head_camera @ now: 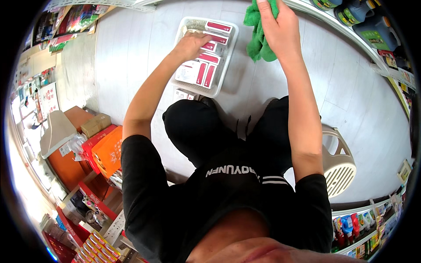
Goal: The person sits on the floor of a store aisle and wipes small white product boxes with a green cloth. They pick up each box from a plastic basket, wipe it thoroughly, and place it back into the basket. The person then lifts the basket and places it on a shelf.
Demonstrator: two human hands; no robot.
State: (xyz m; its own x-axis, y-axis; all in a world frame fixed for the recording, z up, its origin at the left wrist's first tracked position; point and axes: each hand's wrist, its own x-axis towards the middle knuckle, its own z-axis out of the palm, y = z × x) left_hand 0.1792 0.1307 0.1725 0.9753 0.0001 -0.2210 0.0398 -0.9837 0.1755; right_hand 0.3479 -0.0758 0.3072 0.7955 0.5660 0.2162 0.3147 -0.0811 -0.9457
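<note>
A white plastic basket stands on the floor before me. In it lie several small white boxes with dark red panels and, at its far left corner, some clear items I cannot make out. My left hand rests over the boxes near the basket's middle, fingers spread on them; whether it grips one cannot be told. At the top of the view, right of the basket, my right hand is closed on a green cloth, which hangs down beside the fingers.
Another small box lies on the floor by the basket's near edge. A beige plastic stool is at my right. Shelving with large bottles runs along the upper right. Orange and red bags and cartons stand at left, bottled goods at lower right.
</note>
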